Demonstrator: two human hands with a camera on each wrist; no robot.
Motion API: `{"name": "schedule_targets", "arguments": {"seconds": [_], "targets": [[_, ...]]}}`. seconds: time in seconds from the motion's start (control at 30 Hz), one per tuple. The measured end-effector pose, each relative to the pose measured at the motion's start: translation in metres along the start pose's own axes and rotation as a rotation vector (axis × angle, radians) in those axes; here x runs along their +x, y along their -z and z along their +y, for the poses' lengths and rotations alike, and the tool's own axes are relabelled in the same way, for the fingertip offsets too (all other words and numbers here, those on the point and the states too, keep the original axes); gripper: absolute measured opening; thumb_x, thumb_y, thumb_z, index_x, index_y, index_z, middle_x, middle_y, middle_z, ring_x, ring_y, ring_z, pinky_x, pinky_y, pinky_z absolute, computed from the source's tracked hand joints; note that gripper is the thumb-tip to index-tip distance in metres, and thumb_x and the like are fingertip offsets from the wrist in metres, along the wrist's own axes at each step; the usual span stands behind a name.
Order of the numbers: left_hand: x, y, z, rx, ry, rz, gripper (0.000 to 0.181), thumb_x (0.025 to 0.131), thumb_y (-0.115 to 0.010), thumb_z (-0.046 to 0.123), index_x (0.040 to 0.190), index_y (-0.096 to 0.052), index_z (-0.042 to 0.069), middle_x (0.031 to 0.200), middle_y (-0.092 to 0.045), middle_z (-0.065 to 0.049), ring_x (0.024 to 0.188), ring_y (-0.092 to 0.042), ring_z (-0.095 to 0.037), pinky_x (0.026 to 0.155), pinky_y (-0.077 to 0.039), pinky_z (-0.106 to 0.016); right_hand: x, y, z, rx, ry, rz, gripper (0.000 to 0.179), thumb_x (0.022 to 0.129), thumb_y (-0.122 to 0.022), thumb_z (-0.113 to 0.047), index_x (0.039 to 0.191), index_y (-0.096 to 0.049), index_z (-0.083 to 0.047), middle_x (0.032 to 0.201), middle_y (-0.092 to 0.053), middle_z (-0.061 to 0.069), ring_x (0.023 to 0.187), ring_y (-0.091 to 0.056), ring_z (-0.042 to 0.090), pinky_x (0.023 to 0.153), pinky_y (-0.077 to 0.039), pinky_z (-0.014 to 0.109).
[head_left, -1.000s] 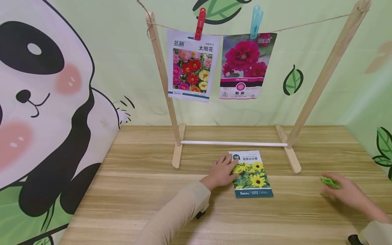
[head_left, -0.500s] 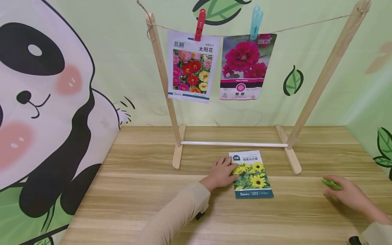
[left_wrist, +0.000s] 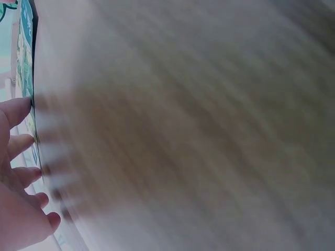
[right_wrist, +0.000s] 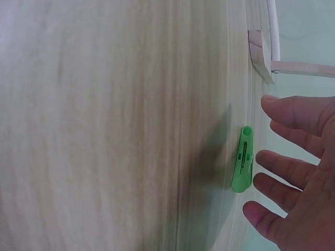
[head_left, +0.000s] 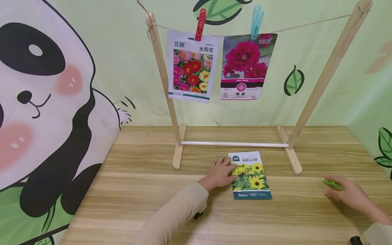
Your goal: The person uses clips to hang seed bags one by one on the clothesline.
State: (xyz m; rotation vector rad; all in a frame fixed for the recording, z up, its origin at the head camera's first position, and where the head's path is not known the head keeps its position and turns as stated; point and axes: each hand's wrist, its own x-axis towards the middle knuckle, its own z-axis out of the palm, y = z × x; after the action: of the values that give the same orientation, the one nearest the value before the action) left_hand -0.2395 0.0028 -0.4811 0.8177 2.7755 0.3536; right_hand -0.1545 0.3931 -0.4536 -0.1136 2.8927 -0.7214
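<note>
A seed packet (head_left: pixel 251 177) with yellow sunflowers lies flat on the table in the head view. My left hand (head_left: pixel 218 174) rests at its left side, the fingertips over the edge and the fingers stretched out. In the left wrist view, that hand (left_wrist: pixel 21 178) shows its fingertips along the packet (left_wrist: pixel 23 57). At the right, my right hand (head_left: pixel 347 192) is by a green clothespin (head_left: pixel 332 184). The right wrist view shows the clothespin (right_wrist: pixel 243 159) near the table, just off the fingertips of the right hand (right_wrist: pixel 298 172), whose fingers are spread and loosely bent.
Behind the packet stands a wooden frame (head_left: pixel 327 75) with a white crossbar (head_left: pixel 232 144) and a twine line (head_left: pixel 309 23). A red clothespin (head_left: pixel 200 25) and a blue clothespin (head_left: pixel 256 22) hold two flower packets on it. A panda-printed wall (head_left: pixel 134 61) backs the table (head_left: pixel 137 190).
The sunflower packet has shifted slightly left with my left hand. My right hand and the green clothespin sit a touch further right. The hanging packets have not moved.
</note>
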Motion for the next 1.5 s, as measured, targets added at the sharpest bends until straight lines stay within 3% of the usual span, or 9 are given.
{"name": "schedule_targets", "arguments": {"seconds": [0.03, 0.23, 0.27, 0.43, 0.77, 1.5], "targets": [[0.004, -0.007, -0.005, -0.007, -0.017, 0.022, 0.051, 0.088, -0.042, 0.048, 0.134, -0.038, 0.027, 0.146, -0.021, -0.003, 0.136, -0.012, -0.029, 0.105, -0.019, -0.051, 0.000, 0.001, 0.000, -0.001, -0.002, -0.001, 0.063, 0.081, -0.061, -0.034, 0.119, -0.044, 0.012, 0.119, -0.042, 0.038, 0.106, -0.038, 0.055, 0.076, -0.040, 0.057], [0.005, -0.007, -0.007, -0.045, -0.023, 0.085, 0.047, 0.087, -0.046, 0.044, 0.130, -0.044, 0.024, 0.144, -0.028, -0.004, 0.134, -0.019, -0.029, 0.104, -0.022, -0.051, 0.000, 0.003, 0.005, -0.022, 0.009, 0.036, 0.058, 0.080, -0.063, -0.027, 0.118, -0.045, 0.012, 0.117, -0.041, 0.040, 0.103, -0.039, 0.056, 0.076, -0.037, 0.059], [0.001, 0.000, -0.003, -0.050, -0.008, 0.084, 0.044, 0.088, -0.048, 0.039, 0.129, -0.046, 0.022, 0.143, -0.030, -0.005, 0.133, -0.022, -0.029, 0.103, -0.024, -0.051, 0.000, 0.003, 0.006, -0.025, 0.007, 0.039, 0.057, 0.080, -0.063, -0.027, 0.118, -0.044, 0.012, 0.117, -0.040, 0.041, 0.103, -0.038, 0.056, 0.076, -0.036, 0.059], [0.002, 0.004, -0.002, -0.032, 0.003, 0.140, 0.046, 0.088, -0.049, 0.036, 0.131, -0.043, 0.019, 0.142, -0.032, -0.008, 0.130, -0.028, -0.031, 0.101, -0.028, -0.051, 0.000, 0.002, 0.012, -0.028, -0.012, 0.020, 0.060, 0.082, -0.061, -0.029, 0.121, -0.041, 0.012, 0.120, -0.035, 0.042, 0.105, -0.035, 0.057, 0.079, -0.033, 0.061], [0.010, 0.002, -0.004, -0.015, 0.043, 0.145, 0.056, 0.089, -0.045, 0.038, 0.139, -0.028, 0.019, 0.145, -0.023, -0.008, 0.133, -0.022, -0.029, 0.103, -0.024, -0.050, 0.002, 0.001, 0.018, -0.050, -0.049, -0.004, 0.064, 0.081, -0.061, -0.031, 0.122, -0.039, 0.013, 0.121, -0.029, 0.044, 0.106, -0.030, 0.059, 0.081, -0.031, 0.064], [0.025, -0.001, -0.005, 0.005, 0.106, 0.185, 0.050, 0.089, -0.046, 0.035, 0.135, -0.035, 0.017, 0.140, -0.034, -0.004, 0.129, -0.031, -0.024, 0.101, -0.029, -0.045, 0.004, -0.001, 0.027, -0.077, -0.032, 0.015, 0.060, 0.080, -0.061, -0.023, 0.119, -0.038, 0.016, 0.119, -0.032, 0.044, 0.105, -0.031, 0.059, 0.082, -0.031, 0.062]]}}
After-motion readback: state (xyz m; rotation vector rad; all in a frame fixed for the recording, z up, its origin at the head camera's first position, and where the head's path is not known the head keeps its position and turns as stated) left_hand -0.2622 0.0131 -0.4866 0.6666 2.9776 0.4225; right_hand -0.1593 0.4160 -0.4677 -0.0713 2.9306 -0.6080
